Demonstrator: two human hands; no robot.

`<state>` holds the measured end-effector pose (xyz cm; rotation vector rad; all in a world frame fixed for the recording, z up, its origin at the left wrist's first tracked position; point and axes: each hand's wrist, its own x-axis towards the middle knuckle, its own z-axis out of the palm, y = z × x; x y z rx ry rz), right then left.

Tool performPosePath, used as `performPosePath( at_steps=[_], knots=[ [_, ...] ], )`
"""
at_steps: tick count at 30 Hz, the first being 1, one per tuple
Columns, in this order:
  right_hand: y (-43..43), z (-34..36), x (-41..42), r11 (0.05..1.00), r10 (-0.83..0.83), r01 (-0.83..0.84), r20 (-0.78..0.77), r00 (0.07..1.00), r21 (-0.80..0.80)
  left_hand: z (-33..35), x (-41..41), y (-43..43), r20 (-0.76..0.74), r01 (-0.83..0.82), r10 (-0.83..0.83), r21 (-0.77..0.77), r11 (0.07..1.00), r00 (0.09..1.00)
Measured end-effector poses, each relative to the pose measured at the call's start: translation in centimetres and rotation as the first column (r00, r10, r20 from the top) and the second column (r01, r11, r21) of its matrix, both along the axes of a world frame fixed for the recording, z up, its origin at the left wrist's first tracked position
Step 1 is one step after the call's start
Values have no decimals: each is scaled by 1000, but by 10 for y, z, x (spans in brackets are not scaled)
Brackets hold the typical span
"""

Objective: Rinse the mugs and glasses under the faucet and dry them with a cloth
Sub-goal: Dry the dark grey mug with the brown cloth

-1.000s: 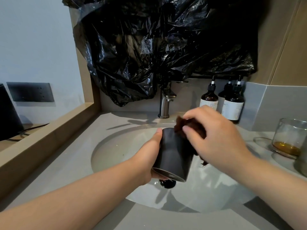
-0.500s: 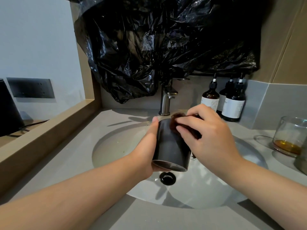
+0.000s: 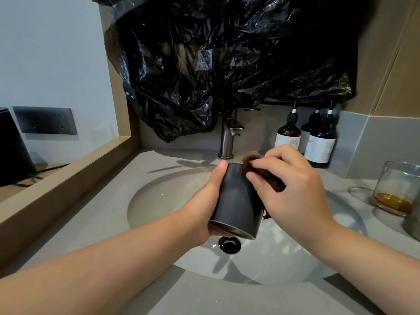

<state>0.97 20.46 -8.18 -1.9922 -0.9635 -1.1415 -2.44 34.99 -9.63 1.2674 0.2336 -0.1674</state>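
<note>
Your left grip (image 3: 202, 208) holds the black mug (image 3: 236, 201) over the sink (image 3: 159, 201), your right grip (image 3: 293, 192) pinches the brown cloth (image 3: 247, 162) against it

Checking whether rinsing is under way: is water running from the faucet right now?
No, no stream leaves the faucet, while the right hand presses a brown cloth against the black mug held by the left hand.

The mug (image 3: 236, 201) is matte black, the cloth (image 3: 271, 181) dark brown, the table (image 3: 95, 223) pale grey, the plastic (image 3: 227, 64) at twelve o'clock glossy black, the liquid (image 3: 394, 201) at three o'clock amber.
</note>
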Motion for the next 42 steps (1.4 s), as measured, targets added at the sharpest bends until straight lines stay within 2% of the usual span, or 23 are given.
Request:
performPosePath(
  at_steps=[3, 5, 7, 10, 13, 16, 20, 21, 23, 26, 29, 31, 33, 35, 37, 39, 42],
  knots=[
    [1, -10, -14, 981, 135, -131, 16, 991, -145, 1, 0, 4, -13, 8, -9, -66, 998, 1000],
    [2, -15, -21, 924, 263, -255, -10, 965, -284, 1, 2, 9, -9, -9, 9, -55, 998, 1000],
    [2, -15, -19, 908, 287, -277, -15, 958, -313, 1, 2, 12, -21, -29, 28, -49, 998, 999],
    [1, -7, -7, 971, 219, -223, -59, 974, -86, 5, -1, 8, -51, -8, 2, -109, 994, 999],
    [-8, 3, 5, 986, 119, -96, -171, 978, 137, 3, -2, 4, -77, -2, -4, -79, 997, 997],
    [-13, 1, 5, 990, 47, -19, -196, 979, 142, 3, -4, 2, -60, -8, 5, -56, 998, 998],
    [-9, 3, 3, 980, 78, -30, -237, 968, 199, 3, -3, 4, -51, -17, 13, -78, 997, 999],
    [-8, 3, 3, 979, 68, -25, -208, 976, 203, 2, -2, 5, -47, -20, 16, -84, 996, 999],
    [-6, 2, 1, 989, 29, -21, -53, 998, 149, 1, 0, 6, -43, -12, 8, -94, 995, 999],
    [-2, -4, -5, 999, 39, -37, 165, 986, -14, 0, 0, 3, -24, -14, 12, -76, 997, 1000],
    [5, -2, -4, 982, 56, -6, 260, 964, -190, 1, 1, 2, 20, -58, 59, -29, 998, 998],
    [3, 2, 6, 981, 56, -21, 180, 982, -193, 5, 3, 4, 18, -97, 97, -34, 995, 995],
    [-1, 13, 15, 999, -3, -2, -107, 994, -45, 10, 7, 9, -26, -158, 156, -93, 983, 987],
    [-10, 26, 29, 986, -12, 85, -446, 895, 145, 17, 11, 14, -50, -192, 187, -149, 970, 981],
    [-17, 38, 43, 952, 101, 118, -655, 749, 281, 26, 13, 14, -62, -155, 146, -177, 972, 987],
    [-22, 45, 49, 933, 284, 17, -764, 579, 359, 33, 17, 11, -73, -102, 89, -185, 978, 993],
    [-31, 48, 48, 877, 481, -169, -819, 313, 450, 38, 23, 3, -86, -33, 18, -173, 984, 996]
  ],
)
